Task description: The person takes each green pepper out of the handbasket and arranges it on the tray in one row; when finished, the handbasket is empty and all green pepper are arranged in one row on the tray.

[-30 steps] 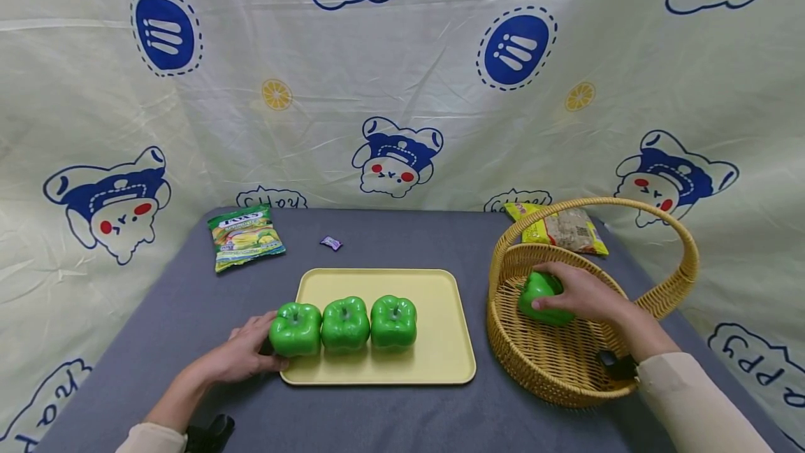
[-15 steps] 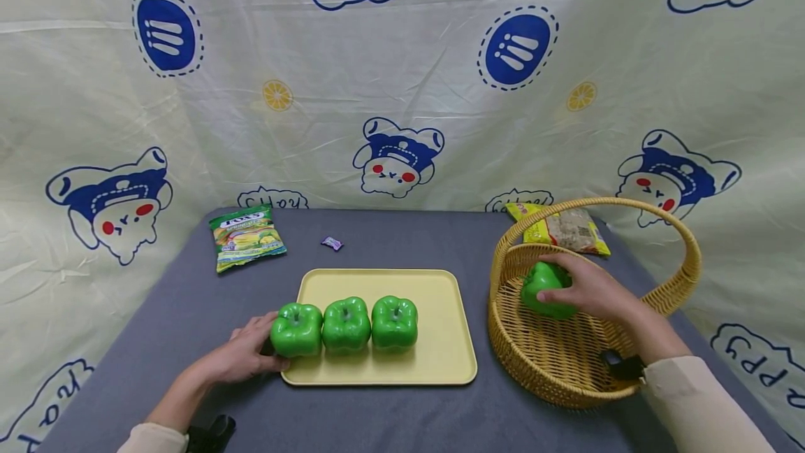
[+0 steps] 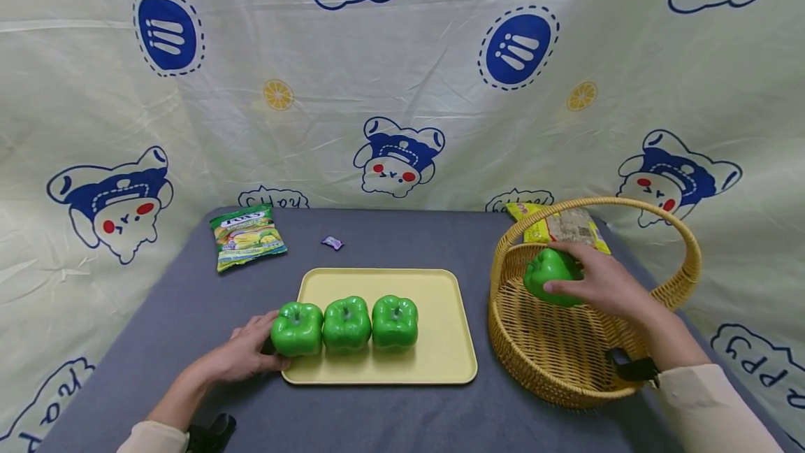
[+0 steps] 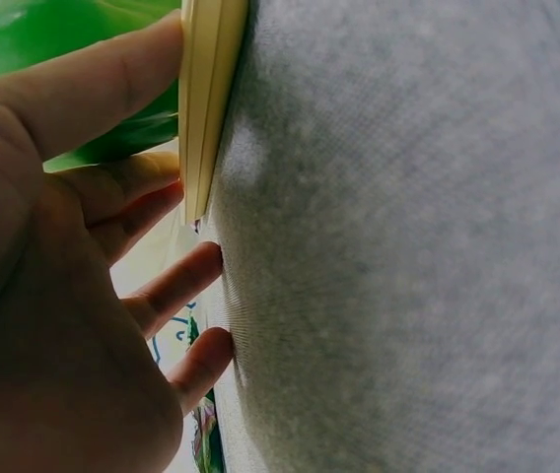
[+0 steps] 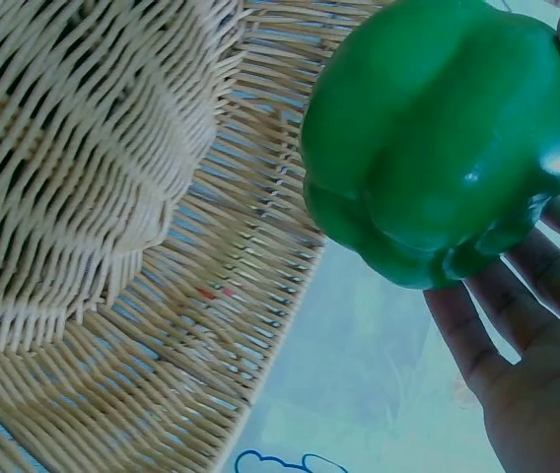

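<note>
My right hand (image 3: 604,282) grips a green bell pepper (image 3: 550,277) above the floor of the wicker basket (image 3: 534,362), at the right of the head view. The right wrist view shows fingers and thumb round the glossy pepper (image 5: 438,138), with the woven basket wall (image 5: 231,236) beside it. On the yellow tray (image 3: 440,341) three more green bell peppers (image 3: 346,325) stand in a row. My left hand (image 3: 242,351) rests at the tray's left edge, beside the leftmost pepper (image 3: 298,329). Its thumb and some fingers touch the tray rim (image 4: 201,108) in the left wrist view, fairly straight.
A green snack bag (image 3: 248,238) lies at the back left, with a small purple wrapped candy (image 3: 332,243) to its right. Behind the basket is a yellow bag (image 3: 566,226). The basket's tall handle (image 3: 688,257) arches over its right side. A printed cloth (image 3: 402,54) hangs behind the table.
My right hand has lifted the pepper higher inside the basket, drawing it slightly right. The left hand and the tray's peppers have not moved.
</note>
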The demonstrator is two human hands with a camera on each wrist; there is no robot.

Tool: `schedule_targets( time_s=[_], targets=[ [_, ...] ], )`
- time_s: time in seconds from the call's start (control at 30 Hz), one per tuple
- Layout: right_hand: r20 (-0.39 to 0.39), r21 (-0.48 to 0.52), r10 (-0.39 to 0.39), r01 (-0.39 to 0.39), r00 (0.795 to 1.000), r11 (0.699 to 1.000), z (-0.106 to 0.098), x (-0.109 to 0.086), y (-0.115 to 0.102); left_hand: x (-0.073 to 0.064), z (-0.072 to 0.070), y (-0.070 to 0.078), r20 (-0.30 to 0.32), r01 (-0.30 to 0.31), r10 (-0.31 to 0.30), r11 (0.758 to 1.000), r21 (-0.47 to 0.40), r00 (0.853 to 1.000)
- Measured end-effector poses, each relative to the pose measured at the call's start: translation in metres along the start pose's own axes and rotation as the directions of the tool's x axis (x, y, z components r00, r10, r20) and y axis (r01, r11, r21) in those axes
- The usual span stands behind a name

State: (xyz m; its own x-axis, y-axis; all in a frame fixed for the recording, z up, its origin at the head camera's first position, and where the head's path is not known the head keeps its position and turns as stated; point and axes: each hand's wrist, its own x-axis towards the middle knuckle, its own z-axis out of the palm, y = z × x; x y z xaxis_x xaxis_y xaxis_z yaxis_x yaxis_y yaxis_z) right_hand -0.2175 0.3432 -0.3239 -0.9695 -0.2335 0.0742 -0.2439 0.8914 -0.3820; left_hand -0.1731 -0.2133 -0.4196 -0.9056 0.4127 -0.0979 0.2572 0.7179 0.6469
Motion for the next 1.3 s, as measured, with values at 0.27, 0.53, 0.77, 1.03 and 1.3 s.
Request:
schedule_targets(
  time_s=[0.27,0.53,0.77,1.03,1.3],
  targets=[
    [-0.049,-0.002,-0.004,0.004,0.999,1.0,-0.008,-0.007,-0.01,0.0,0.0,0.0,0.003,0.005,-0.005,1.0,-0.001,1.0],
    [-0.079,0.0,-0.029,0.029,0.996,1.0,-0.011,-0.015,-0.025,0.001,0.0,0.0,0.012,0.007,-0.007,1.0,-0.004,1.0],
    [-0.123,0.02,-0.074,0.077,0.99,0.997,-0.009,-0.025,-0.036,0.001,0.0,-0.001,0.0,-0.01,0.01,1.0,0.006,1.0],
    [-0.192,0.032,-0.134,0.143,0.972,0.989,-0.004,-0.035,-0.046,0.001,0.001,-0.002,-0.001,-0.008,0.008,1.0,0.006,1.0],
    [-0.218,0.051,-0.18,0.195,0.959,0.979,0.007,-0.045,-0.052,0.0,0.0,-0.002,-0.003,-0.011,0.012,1.0,0.006,1.0]
  ],
)
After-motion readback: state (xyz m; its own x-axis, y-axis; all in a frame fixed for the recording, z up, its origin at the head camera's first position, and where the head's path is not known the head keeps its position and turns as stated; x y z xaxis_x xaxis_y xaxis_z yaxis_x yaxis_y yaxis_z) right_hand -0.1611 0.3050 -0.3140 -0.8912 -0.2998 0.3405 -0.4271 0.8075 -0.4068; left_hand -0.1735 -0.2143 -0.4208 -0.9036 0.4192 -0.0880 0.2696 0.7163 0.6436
